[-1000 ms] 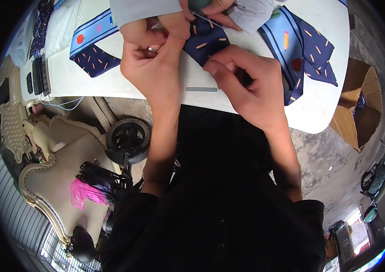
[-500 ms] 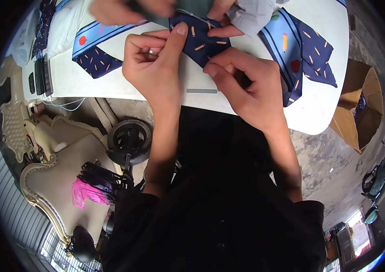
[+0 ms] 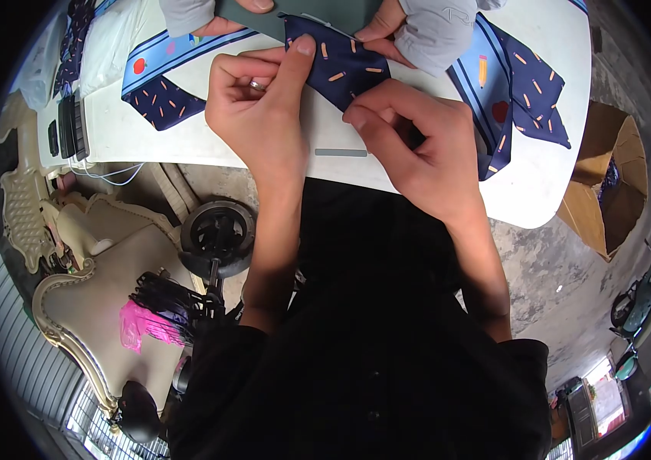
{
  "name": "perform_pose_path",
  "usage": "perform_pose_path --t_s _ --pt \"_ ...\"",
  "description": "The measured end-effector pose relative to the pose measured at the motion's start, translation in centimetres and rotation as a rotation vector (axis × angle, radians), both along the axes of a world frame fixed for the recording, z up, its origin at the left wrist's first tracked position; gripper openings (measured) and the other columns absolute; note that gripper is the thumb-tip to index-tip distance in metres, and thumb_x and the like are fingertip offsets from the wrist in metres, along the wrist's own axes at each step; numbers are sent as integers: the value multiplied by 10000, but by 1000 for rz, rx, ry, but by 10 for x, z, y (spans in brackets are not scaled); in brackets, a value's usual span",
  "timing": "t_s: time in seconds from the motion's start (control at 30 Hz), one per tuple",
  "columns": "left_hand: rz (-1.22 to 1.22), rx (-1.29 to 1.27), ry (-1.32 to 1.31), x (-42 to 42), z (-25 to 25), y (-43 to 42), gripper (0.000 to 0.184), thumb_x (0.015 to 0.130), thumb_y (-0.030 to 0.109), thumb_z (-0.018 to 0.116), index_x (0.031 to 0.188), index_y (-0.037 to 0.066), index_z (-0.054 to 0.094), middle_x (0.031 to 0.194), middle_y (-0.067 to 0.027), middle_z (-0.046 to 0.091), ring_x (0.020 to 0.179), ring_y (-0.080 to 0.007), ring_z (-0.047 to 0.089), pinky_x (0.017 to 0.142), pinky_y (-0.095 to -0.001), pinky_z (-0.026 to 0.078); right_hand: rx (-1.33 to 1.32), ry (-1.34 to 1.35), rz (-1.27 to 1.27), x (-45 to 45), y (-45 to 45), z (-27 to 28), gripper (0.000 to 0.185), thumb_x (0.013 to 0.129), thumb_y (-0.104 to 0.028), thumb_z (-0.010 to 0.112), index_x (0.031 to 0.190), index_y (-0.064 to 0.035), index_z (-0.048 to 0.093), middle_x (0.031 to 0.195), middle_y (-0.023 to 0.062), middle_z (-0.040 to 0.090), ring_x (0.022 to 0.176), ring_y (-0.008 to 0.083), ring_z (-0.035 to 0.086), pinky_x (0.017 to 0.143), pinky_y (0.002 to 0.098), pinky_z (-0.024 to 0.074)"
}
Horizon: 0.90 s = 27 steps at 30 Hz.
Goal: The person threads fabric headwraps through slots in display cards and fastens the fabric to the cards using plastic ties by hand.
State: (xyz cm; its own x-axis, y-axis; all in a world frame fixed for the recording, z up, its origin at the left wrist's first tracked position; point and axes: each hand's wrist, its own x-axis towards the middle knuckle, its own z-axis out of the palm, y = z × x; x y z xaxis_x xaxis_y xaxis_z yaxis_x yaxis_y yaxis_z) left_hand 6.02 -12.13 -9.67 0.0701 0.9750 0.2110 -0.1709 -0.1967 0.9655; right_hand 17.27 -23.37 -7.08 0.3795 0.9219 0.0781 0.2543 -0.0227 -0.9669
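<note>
Between my two hands is the pointed end of a navy pencil-print necktie [image 3: 341,65], held up over the white table. My left hand [image 3: 264,115], with a ring on one finger, pinches its left edge between thumb and fingers. On its lower right corner, the thumb and index finger of my right hand [image 3: 429,149] are closed. Across the table, a co-worker's hand [image 3: 388,31] in a grey sleeve touches the upper right edge. Their other hand [image 3: 222,24] is by a dark green flat piece [image 3: 264,21] behind the tie.
Folded blue and navy ties lie on the table [image 3: 249,147], one at left [image 3: 164,103] and one at right [image 3: 536,96]. A grey strip [image 3: 341,152] sits near the front edge. Beyond the right side stands an open cardboard box [image 3: 609,184]; a cream chair [image 3: 111,299] is at lower left.
The co-worker's hand at upper left has moved left and back along the green piece. Their right-side hand has shifted slightly right. My hands keep their grip, almost unmoved.
</note>
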Motion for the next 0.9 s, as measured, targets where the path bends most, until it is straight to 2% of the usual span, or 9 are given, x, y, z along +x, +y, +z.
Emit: perform_pose_path --t_s 0.07,0.17,0.27,0.37,0.47,0.57,0.9 --pt "3 2 3 0 0 0 321 826 -34 826 775 48 520 829 -116 726 698 -49 624 616 -168 472 -5 3 -15 -1 1 1 33 875 -48 685 844 -37 679 579 35 570 467 116 497 464 279 360" --pt "9 -5 2 0 1 -1 314 825 -36 826 780 45 525 839 -117 727 719 -53 639 632 -169 482 9 22 -25 -3 1 -1 23 870 -42 687 848 -33 685 586 34 575 479 110 501 469 278 366" --pt "4 -16 -30 1 2 -2 314 823 -36 827 785 49 528 820 -92 714 697 -41 614 616 -164 462 -9 -2 13 0 0 0 46 901 -16 682 888 -19 726 594 17 619 529 38 534 508 219 379" --pt "13 19 -17 -1 -4 1 313 818 -31 834 788 54 535 783 -50 682 658 -20 556 595 -155 420 2 -7 13 0 1 0 49 904 -12 678 893 -13 726 596 21 625 529 39 541 508 220 379" --pt "18 -21 23 -2 -2 -1 308 814 -24 842 792 58 546 760 -19 650 639 -6 502 586 -149 383 -8 45 -16 -3 1 1 20 865 -17 684 849 -29 686 604 34 582 493 104 494 475 272 370" --pt "15 -36 22 -3 -1 -2 300 815 -21 842 795 56 553 760 -11 645 641 -3 495 594 -145 380 -13 36 -10 -3 1 2 24 866 -16 683 844 -27 682 602 34 579 494 105 492 476 272 368" --pt "3 -4 6 -2 -3 0 300 817 -31 832 786 56 547 789 -29 676 676 -15 562 629 -162 438 0 26 -11 -2 1 1 23 865 -13 683 846 -25 679 601 32 579 496 108 493 477 273 369"
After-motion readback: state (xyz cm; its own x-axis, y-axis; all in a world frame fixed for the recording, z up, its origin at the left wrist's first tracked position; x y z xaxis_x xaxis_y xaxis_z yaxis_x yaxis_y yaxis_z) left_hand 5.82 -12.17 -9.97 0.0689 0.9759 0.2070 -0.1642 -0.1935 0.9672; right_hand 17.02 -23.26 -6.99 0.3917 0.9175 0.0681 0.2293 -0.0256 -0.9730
